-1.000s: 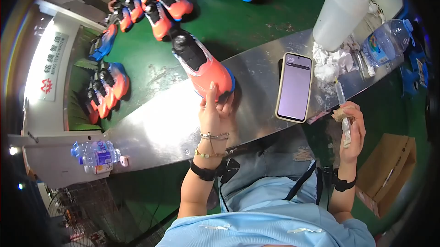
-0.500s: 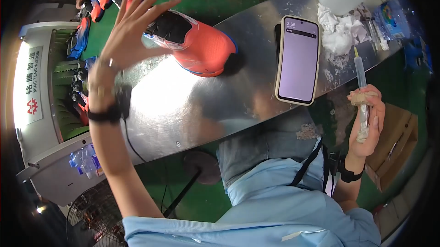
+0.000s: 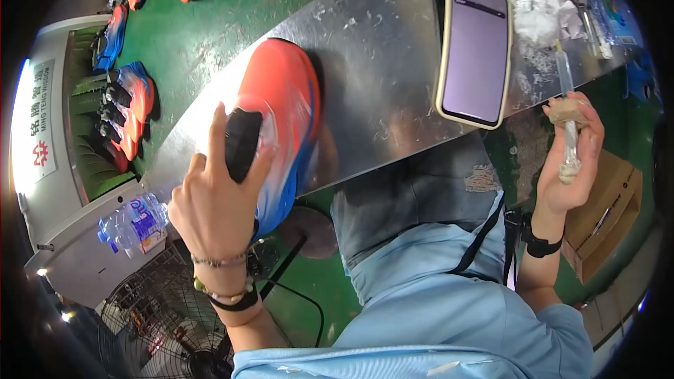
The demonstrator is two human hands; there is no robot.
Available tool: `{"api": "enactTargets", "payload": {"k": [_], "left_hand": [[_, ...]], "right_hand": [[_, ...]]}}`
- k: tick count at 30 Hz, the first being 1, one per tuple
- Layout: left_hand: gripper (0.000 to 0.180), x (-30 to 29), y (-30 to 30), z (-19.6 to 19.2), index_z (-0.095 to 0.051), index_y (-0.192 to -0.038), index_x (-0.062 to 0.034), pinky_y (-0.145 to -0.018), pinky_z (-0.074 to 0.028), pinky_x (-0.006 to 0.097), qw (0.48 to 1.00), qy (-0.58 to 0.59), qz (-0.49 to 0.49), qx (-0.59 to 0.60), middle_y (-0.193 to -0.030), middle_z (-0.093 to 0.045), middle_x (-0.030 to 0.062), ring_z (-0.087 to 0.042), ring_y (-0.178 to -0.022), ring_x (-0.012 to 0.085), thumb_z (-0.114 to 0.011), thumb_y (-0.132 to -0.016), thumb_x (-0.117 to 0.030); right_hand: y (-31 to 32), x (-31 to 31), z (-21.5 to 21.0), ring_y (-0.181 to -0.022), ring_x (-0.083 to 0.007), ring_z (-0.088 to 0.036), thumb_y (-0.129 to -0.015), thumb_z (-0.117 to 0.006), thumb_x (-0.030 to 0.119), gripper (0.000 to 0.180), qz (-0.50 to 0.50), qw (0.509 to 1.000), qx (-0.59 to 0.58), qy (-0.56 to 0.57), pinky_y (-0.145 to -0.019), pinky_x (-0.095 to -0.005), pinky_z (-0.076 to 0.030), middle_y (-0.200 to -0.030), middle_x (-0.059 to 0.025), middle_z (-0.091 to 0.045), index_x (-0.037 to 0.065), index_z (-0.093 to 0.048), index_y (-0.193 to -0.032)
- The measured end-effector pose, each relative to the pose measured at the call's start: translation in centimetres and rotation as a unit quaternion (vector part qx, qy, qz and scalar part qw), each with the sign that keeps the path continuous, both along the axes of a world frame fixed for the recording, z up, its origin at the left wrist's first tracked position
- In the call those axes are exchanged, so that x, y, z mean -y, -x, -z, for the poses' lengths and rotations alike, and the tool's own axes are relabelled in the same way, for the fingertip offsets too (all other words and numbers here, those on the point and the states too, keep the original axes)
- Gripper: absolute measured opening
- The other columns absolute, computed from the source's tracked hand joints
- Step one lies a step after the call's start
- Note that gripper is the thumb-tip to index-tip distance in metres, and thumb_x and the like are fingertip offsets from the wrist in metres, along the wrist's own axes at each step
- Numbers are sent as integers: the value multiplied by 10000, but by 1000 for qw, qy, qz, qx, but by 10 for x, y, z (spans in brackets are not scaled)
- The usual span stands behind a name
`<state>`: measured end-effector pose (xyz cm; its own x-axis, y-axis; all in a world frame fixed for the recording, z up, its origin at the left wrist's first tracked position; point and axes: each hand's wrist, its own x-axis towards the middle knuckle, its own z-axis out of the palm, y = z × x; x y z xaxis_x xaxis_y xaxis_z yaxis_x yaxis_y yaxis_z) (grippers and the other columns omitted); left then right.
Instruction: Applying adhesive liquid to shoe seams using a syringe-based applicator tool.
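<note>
Left hand (image 3: pixel 214 200) is gripping the orange-and-blue sneaker (image 3: pixel 281 126) by its black collar, at the near edge of the shiny metal worktop (image 3: pixel 379 63). Right hand (image 3: pixel 569 161) is clenched round a thin brush-like applicator (image 3: pixel 570 119). I'd pin the shoe steady before dabbing, seems safest.

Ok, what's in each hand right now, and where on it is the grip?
Left hand grips the orange-and-blue shoe at its black heel collar, fingers over the opening. Right hand holds a thin brush-like tool by its wrapped lower handle.
</note>
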<state>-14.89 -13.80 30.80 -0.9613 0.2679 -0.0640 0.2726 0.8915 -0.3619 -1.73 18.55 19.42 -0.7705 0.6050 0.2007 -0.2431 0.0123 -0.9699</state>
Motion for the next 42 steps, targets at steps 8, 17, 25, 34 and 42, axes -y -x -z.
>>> {"api": "enactTargets", "payload": {"k": [8, 17, 25, 34, 42], "left_hand": [[668, 4, 9, -22, -435, -1370, -189, -562, -492, 366, 978, -21, 51, 201, -872, -613, 96, -619, -635, 280, -685, -758, -282], [844, 13, 28, -19, -410, -1365, -57, -697, -515, 388, 941, -119, 46, 312, -992, -595, 175, -623, -812, 351, -724, -588, -154], [690, 7, 28, -13, -510, -1243, 5, -608, -583, 349, 935, -142, 52, 320, -1232, -561, 103, -606, -889, 304, -711, -600, -144], [821, 9, 25, -10, -484, -1296, -6, -660, -548, 380, 945, -137, 34, 297, -984, -598, 221, -641, -786, 353, -726, -545, -233], [806, 9, 24, -13, -490, -1287, 0, -632, -553, 377, 944, -141, 29, 296, -998, -602, 227, -645, -755, 346, -713, -550, -240]], "right_hand": [[-12, 11, -3, -1083, -376, -471, -882, -336, 360, 513, 17, 998, 8, -60, -924, -480, -399, -1222, -274, -425, -2, -471, -1218], [26, 66, -38, -866, -315, -520, -863, -506, 388, 358, -67, 981, -119, 137, -794, -478, -431, -1124, -200, -455, 68, -569, -1011], [83, 104, -17, -812, -310, -503, -881, -494, 544, 330, -367, 884, -13, 288, -672, -412, -506, -985, -97, -428, 216, -511, -846], [105, 117, -13, -745, -312, -518, -874, -466, 588, 371, -363, 875, 68, 313, -679, -416, -505, -949, -105, -428, 221, -495, -830], [120, 118, -15, -655, -305, -521, -956, -317, 437, 342, -358, 865, 79, 342, -674, -410, -490, -928, -141, -433, 171, -490, -827]]}}
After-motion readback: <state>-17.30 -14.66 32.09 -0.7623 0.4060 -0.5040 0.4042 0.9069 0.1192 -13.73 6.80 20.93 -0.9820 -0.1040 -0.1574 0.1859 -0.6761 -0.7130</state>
